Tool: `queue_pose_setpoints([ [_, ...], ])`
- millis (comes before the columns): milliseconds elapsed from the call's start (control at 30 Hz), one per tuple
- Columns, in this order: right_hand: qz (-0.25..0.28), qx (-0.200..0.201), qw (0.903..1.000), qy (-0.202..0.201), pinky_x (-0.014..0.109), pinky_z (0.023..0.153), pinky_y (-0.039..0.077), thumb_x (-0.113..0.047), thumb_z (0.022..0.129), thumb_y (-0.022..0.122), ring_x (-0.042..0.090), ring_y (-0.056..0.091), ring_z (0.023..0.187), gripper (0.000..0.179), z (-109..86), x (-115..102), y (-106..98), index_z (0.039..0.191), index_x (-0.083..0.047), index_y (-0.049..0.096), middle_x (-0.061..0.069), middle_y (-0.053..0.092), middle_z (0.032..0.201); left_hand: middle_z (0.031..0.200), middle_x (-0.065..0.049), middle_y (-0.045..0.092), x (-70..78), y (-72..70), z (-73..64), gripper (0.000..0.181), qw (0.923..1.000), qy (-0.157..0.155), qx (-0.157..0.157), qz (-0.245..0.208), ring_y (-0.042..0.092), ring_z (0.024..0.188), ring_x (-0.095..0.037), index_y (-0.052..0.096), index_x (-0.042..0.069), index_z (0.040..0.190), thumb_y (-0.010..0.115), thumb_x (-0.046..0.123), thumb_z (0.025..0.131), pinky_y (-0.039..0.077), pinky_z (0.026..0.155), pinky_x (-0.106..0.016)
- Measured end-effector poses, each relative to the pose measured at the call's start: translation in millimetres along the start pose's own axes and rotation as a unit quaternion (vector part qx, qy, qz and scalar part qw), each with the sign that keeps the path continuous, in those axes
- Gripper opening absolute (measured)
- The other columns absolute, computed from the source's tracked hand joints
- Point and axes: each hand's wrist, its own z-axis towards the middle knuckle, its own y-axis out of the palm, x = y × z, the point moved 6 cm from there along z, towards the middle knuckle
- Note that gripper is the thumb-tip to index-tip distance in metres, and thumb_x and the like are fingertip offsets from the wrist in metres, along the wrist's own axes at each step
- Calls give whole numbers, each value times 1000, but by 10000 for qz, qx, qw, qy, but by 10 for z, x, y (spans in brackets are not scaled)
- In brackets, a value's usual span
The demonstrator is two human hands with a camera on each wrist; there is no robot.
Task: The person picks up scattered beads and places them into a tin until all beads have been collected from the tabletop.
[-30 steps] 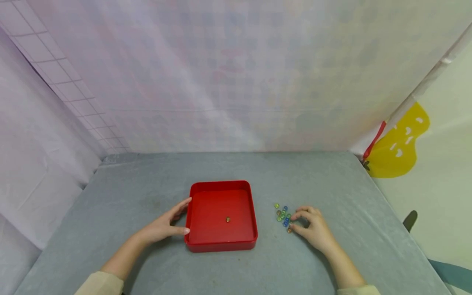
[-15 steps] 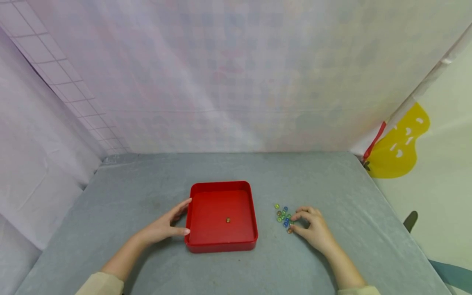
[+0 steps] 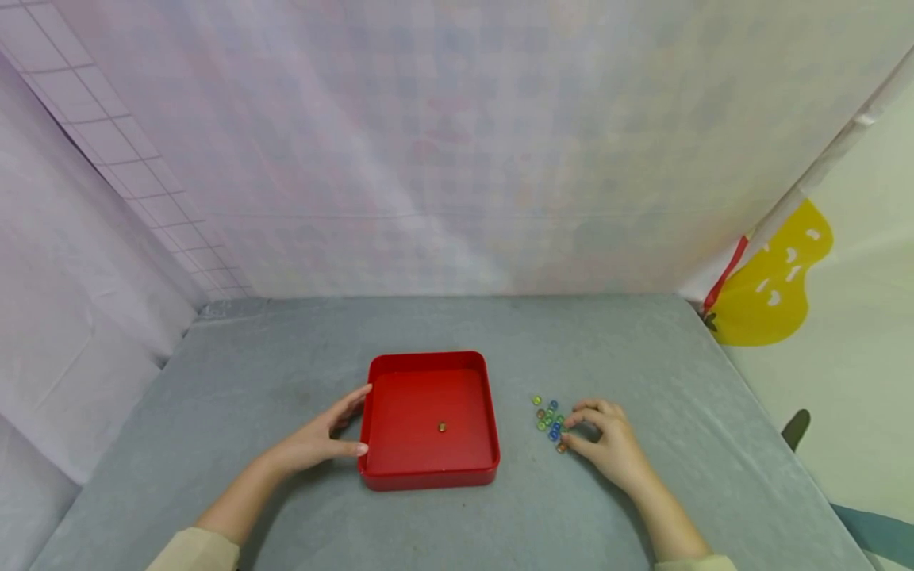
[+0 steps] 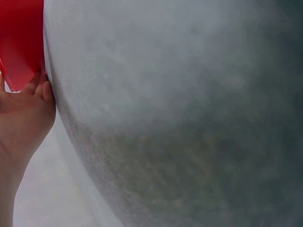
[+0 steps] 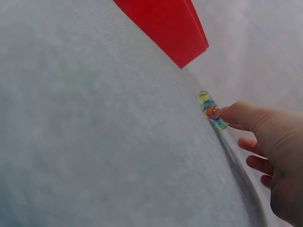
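Observation:
A red square tray stands on the grey cloth, with one amber-green marble on its floor. At its left side my left hand spreads thumb and forefinger, their tips at the rim. Right of the tray lies a loose cluster of glass marbles, several of them green, blue and amber. My right hand rests at the cluster's right edge, thumb and forefinger bent with a gap between their tips beside the marbles. In the right wrist view the thumb overlaps the marbles, and the forefinger is mostly hidden.
Grey cloth covers the table. Pale curtains hang behind and at both sides. A yellow shape is printed on the right curtain.

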Motion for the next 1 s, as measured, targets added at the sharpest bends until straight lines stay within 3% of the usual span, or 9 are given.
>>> queue_pose_setpoints([
  [300, -130, 113, 9998, -127, 55, 85, 38, -9, 71, 84, 33, 46, 107, 20, 13, -62, -35, 85, -15, 70, 9, 60, 107, 153, -19, 23, 19, 7, -8, 83, 9999, 143, -39, 22, 21, 138, -39, 18, 8, 153, 69, 15, 88, 20, 108, -58],
  [1000, -171, 366, 9986, -350, 47, 85, 34, -9, 72, 83, 27, 47, 102, 19, 29, -243, -97, 85, -14, 71, 8, 61, 103, 154, -16, 23, -19, 1, 7, 84, 10000, -29, -15, -29, 21, 139, -37, 18, 11, 153, 69, 16, 88, 20, 109, -56],
])
